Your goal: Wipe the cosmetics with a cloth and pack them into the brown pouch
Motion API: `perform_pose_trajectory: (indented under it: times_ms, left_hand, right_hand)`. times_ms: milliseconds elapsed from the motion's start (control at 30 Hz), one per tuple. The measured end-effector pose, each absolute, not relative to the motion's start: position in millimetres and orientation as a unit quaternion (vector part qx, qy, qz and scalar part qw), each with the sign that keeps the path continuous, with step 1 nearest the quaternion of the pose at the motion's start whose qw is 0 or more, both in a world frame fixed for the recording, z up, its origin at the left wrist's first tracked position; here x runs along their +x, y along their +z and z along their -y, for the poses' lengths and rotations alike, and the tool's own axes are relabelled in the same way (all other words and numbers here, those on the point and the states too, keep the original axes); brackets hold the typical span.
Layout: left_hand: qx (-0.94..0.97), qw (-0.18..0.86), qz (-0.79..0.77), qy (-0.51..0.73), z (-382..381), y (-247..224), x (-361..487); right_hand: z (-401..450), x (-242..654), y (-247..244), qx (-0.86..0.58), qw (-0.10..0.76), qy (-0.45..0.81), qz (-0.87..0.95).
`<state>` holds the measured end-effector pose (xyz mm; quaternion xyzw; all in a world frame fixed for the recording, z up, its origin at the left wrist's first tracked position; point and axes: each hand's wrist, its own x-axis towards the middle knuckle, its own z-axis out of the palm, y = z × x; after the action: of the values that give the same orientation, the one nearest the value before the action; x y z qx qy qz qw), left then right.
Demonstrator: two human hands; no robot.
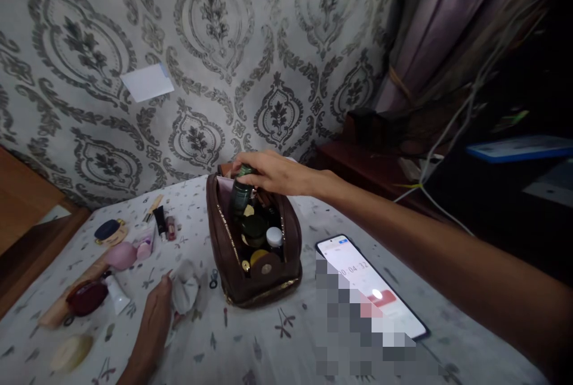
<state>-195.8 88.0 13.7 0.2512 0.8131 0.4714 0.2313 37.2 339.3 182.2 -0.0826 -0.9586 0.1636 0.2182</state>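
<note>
A brown toiletry bag [293, 227] stands unzipped on the patterned sheet, filled with several small containers. My right hand [273, 171] reaches over its far side, fingers wrapped round a dark green bottle [242, 194] that is tilted at the bag's left inner edge. Below it in the bag are a dark round-lidded jar [253, 227] and a white-capped bottle [274, 237]. To the left of the bag, my left hand [157, 307] is closed on a crumpled white cloth or tissue [185, 287] near the sheet. Its fingertips are partly hidden.
Cosmetics lie on the left: a dark red case [87, 298], a white tube [117, 294], a pink sponge-like item [121, 255], a black tube [160, 221] and a cream round item [71, 354]. A phone [371, 286] showing a timer lies right of the bag. Behind is a patterned wall [242, 74].
</note>
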Motion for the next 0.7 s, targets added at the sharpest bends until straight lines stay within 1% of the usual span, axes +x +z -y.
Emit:
perform_pose_trajectory:
  times_ms: [133, 333, 500, 600, 700]
  left_hand:
    - [0.269, 0.240, -0.817, 0.450, -89, 19, -191]
    - [0.270, 0.256, -0.819, 0.437, -90, 26, -185]
    - [0.305, 0.251, -0.812, 0.429, -90, 31, -183]
    - [0.292, 0.241, -0.813, 0.441, -90, 27, -188]
    - [0.277, 0.256, -0.811, 0.448, -90, 21, -193]
  right_hand:
    - [-333, 28, 180, -0.067, 0.218, 0.186, 0.956]
    - [-329, 9, 169, -0.036, 0.201, 0.177, 0.963]
    - [-323, 1, 166, -0.041, 0.154, 0.168, 0.973]
    - [-320, -3, 162, -0.052, 0.123, 0.164, 0.977]
    - [-320, -5, 159, -0.068, 0.090, 0.160, 0.981]
